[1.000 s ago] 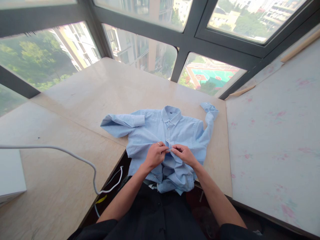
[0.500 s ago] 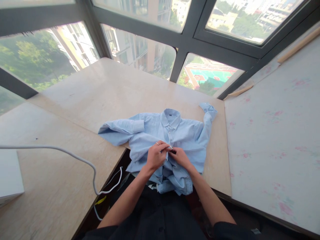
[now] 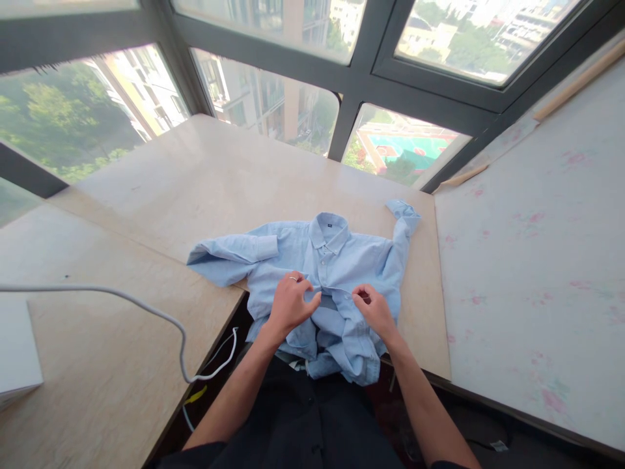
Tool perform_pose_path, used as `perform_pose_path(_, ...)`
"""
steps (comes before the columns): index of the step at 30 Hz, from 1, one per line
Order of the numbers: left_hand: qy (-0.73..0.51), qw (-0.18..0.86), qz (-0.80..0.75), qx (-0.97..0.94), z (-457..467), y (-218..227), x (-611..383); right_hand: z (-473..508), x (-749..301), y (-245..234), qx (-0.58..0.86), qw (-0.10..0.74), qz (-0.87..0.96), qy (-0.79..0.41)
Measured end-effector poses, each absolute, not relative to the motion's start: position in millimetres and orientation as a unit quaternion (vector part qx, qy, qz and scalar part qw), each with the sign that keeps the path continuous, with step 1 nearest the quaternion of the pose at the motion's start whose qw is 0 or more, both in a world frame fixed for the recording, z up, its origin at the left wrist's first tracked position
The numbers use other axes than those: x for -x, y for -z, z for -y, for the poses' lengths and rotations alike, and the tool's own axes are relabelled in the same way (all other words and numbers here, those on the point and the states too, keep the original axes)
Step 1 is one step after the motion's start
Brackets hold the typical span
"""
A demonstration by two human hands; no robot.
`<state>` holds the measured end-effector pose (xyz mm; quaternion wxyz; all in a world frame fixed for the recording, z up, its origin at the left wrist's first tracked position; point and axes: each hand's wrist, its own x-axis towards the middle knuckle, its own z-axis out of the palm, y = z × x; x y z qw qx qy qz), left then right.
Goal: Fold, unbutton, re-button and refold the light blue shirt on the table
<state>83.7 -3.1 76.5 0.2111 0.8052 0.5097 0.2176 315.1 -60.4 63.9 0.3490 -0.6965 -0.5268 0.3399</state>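
A light blue button-up shirt (image 3: 288, 228) lies front up, its collar toward the window and its lower part bunched over the sill's front edge. The upper placket looks closed, while the lower front parts and shows folds inside. My left hand (image 3: 291, 303), with a ring on one finger, hovers over the shirt's left half, thumb and fingers apart and nothing between them. My right hand (image 3: 375, 307) is over the right half, its thumb and fingertips pinched on the edge of the shirt's front.
The shirt rests on a wide beige sill (image 3: 234, 176) below grey-framed windows. A white cable (image 3: 146, 309) runs along the left and drops over the front edge, near a white box (image 3: 17, 345). A flower-patterned wall (image 3: 527, 280) borders the right side.
My hands have moved apart from where they met at the placket. The left hand has let go and opened; the right has gone rightward with the front edge, spreading the lower front.
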Motion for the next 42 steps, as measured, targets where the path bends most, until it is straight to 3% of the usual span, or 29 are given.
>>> perform_pose_path(5, -0.184, 0.185, -0.488, -0.833, -5, -72, -101, 44, -284, -81, 0.638, 0.324, 0.666, -0.211)
perform_pose_path(11, -0.109, 0.193, -0.495, -0.84, -10, -51, -106, 16, -255, -70, 0.653, 0.089, 0.729, -0.183)
perform_pose_path(13, -0.109, 0.186, -0.51, -0.833, -9, -45, -105, 11, -254, -62, 0.669, 0.049, 0.717, -0.19)
perform_pose_path(15, -0.114, 0.181, -0.521, -0.826, -7, -42, -103, 10, -258, -56, 0.671, 0.071, 0.707, -0.214)
perform_pose_path(22, -0.181, 0.196, -0.483, -0.834, -9, -47, -107, 18, -280, -45, 0.645, 0.331, 0.565, -0.394)
perform_pose_path(27, -0.195, 0.214, -0.455, -0.842, -13, -54, -112, 24, -284, -41, 0.629, 0.377, 0.496, -0.465)
perform_pose_path(33, -0.211, 0.215, -0.457, -0.837, -13, -60, -111, 23, -278, -57, 0.661, 0.35, 0.556, -0.364)
perform_pose_path(42, -0.234, 0.227, -0.451, -0.831, -9, -65, -111, 20, -261, -83, 0.728, 0.118, 0.66, -0.142)
